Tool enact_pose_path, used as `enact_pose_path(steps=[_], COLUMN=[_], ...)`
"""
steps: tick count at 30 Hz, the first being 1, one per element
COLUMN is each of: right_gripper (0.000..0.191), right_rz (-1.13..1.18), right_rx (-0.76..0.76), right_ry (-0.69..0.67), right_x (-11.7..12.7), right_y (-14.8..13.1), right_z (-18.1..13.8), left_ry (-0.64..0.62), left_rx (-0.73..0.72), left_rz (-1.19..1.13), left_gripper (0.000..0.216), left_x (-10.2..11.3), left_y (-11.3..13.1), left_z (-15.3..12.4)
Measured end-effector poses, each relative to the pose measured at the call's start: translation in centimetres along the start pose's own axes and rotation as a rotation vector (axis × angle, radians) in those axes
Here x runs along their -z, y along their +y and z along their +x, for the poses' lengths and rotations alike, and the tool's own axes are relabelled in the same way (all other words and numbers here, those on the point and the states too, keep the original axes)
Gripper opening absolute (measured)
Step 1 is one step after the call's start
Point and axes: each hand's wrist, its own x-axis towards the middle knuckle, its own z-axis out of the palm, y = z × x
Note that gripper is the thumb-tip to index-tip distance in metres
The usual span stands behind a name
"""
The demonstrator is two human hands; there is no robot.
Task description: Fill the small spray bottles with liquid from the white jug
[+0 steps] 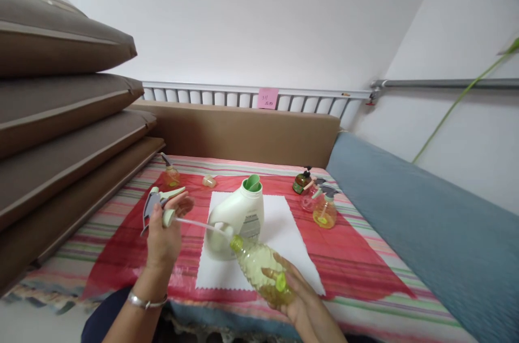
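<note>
The spray head (160, 203) is pinched by the left grip (164, 235); the tilted bottle (259, 267) is clasped by the right grip (294, 291), above the bed's (365, 267) near edge.

**One head-worn view, looking forward and down**

Single camera sat on the person's head, faced forward and down over the striped table (365, 310), close above both hands at the bottom edge, white wall and radiator (243, 97) beyond. No second view.
</note>
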Motion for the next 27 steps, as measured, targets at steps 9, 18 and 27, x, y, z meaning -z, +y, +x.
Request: enact_pose_path(steps=[9,18,27], right_gripper=[0.052,0.053,0.058], right_rz=[0.003,-0.115,-0.199], right_rx=[0.035,0.173,0.225], right_ry=[-0.069,0.028,0.077], right_x=[-2.7,-5.1,-5.2], right_y=[-0.1,0.1,-0.3], right_z=[-0.1,-0.4,-0.8], left_ry=[-0.100,-0.169,-0.243], left_rx=[0.109,0.199,0.142], left_rz=[0.019,0.037,0.091], left_gripper=[0.050,0.052,0.045], left_x=[-2.8,-4.1,-3.3], left_y=[-2.4,-2.1,-2.3], left_z=[-3.6,-6.0,-5.9])
